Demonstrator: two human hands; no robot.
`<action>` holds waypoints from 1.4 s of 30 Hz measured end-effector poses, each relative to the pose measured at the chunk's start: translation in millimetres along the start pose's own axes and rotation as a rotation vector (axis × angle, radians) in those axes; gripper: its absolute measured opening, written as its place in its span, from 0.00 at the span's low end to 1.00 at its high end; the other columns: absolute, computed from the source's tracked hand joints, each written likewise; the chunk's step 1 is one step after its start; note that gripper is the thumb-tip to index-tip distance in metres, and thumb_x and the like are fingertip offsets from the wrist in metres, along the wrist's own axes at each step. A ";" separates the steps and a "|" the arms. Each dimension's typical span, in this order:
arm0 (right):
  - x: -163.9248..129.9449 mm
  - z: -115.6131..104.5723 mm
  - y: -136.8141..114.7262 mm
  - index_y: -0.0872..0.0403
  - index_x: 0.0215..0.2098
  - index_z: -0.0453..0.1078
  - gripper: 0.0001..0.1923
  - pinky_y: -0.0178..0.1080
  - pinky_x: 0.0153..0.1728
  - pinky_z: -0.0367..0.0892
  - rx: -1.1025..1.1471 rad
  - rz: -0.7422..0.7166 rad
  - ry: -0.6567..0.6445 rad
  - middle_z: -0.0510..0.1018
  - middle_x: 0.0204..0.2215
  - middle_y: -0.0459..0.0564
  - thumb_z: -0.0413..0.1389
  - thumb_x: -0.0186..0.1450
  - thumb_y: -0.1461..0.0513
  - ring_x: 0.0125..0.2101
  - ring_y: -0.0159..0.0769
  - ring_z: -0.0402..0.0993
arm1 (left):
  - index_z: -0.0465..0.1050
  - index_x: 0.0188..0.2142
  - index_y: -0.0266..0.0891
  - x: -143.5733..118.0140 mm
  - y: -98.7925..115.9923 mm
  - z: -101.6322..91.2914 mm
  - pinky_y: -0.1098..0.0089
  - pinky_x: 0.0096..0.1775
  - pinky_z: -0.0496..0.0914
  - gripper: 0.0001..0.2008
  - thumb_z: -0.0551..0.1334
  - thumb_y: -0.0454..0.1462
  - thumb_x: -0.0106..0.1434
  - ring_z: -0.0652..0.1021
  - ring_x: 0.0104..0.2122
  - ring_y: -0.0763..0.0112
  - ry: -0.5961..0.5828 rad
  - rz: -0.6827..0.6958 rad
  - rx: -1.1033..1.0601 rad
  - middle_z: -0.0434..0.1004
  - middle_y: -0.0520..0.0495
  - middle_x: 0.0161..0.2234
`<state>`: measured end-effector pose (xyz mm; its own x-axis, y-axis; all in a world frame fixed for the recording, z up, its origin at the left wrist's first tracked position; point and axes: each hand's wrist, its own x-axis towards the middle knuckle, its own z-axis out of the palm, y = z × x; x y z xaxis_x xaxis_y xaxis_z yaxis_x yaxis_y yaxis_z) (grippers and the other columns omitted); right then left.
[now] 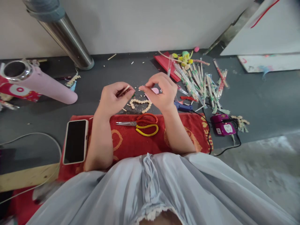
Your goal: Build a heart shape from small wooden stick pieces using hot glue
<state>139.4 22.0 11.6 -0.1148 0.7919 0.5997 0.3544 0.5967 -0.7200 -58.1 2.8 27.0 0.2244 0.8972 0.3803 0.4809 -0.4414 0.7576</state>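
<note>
Nearest me, my pale blue skirt [164, 187] fills the bottom of the view, and just past it a red cloth [131, 140] lies across the dark table [257, 93]. On the cloth at about 9 o'clock from my forearms rests a phone [75, 141], screen up; between my wrists lie scissors [140, 124] with orange and yellow handles, blades pointing to 9 o'clock.

Beyond the scissors sits a heart outline [140, 104] made of small pale pieces, directly under my hands. My left hand [112, 98] is curled, pinching a thin wooden stick [124, 90] between thumb and fingers. My right hand [161, 90] is curled too, fingertips pinched together toward the left hand; whether it grips anything I cannot tell.

At 3 o'clock a purple glue gun [222, 125] lies by its black cord. At 1 o'clock is a heap of wrapped sticks [201, 84]; at 10 o'clock a pink bottle [44, 84] lies on its side, a metal pole [67, 40] behind it.
</note>
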 end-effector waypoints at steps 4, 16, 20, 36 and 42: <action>-5.4 -6.8 -13.1 0.48 0.27 0.70 0.18 0.53 0.48 0.74 0.057 -0.020 -0.021 0.75 0.29 0.47 0.62 0.63 0.45 0.38 0.40 0.76 | 0.79 0.35 0.41 -8.0 22.3 -4.9 0.71 0.22 0.57 0.16 0.68 0.52 0.61 0.62 0.19 0.78 -0.005 0.037 -0.137 0.66 0.54 0.21; -22.9 -16.9 -17.6 0.45 0.20 0.63 0.24 0.53 0.43 0.78 -0.005 -0.089 -0.141 0.75 0.25 0.45 0.63 0.57 0.39 0.36 0.42 0.77 | 0.80 0.34 0.50 -19.3 60.5 -14.4 0.68 0.23 0.60 0.07 0.67 0.47 0.65 0.65 0.20 0.76 0.023 0.307 -0.154 0.67 0.55 0.20; -23.2 -16.7 -21.5 0.44 0.21 0.64 0.23 0.53 0.44 0.78 -0.008 -0.073 -0.184 0.75 0.26 0.45 0.62 0.60 0.40 0.37 0.43 0.77 | 0.80 0.33 0.52 -21.5 64.2 -15.6 0.68 0.23 0.61 0.10 0.66 0.51 0.65 0.65 0.19 0.77 0.065 0.297 -0.079 0.68 0.56 0.19; 1.7 27.3 6.5 0.50 0.37 0.64 0.12 0.35 0.37 0.70 0.257 0.339 -0.072 0.71 0.31 0.43 0.55 0.69 0.51 0.33 0.29 0.70 | 0.78 0.42 0.42 -6.2 27.8 7.7 0.73 0.28 0.65 0.07 0.64 0.37 0.63 0.66 0.21 0.77 0.021 0.098 0.160 0.66 0.56 0.21; 2.3 34.2 18.4 0.49 0.43 0.63 0.12 0.32 0.36 0.72 0.470 0.459 -0.095 0.75 0.38 0.45 0.53 0.71 0.50 0.36 0.28 0.73 | 0.75 0.56 0.41 -4.8 24.6 18.2 0.73 0.32 0.66 0.19 0.59 0.36 0.66 0.67 0.24 0.76 -0.108 0.158 0.185 0.74 0.53 0.27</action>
<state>113.9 39.3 -12.2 -0.1375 0.9743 0.1784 -0.0537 0.1725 -0.9835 -31.9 -12.1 34.2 0.3935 0.8179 0.4198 0.5772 -0.5752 0.5796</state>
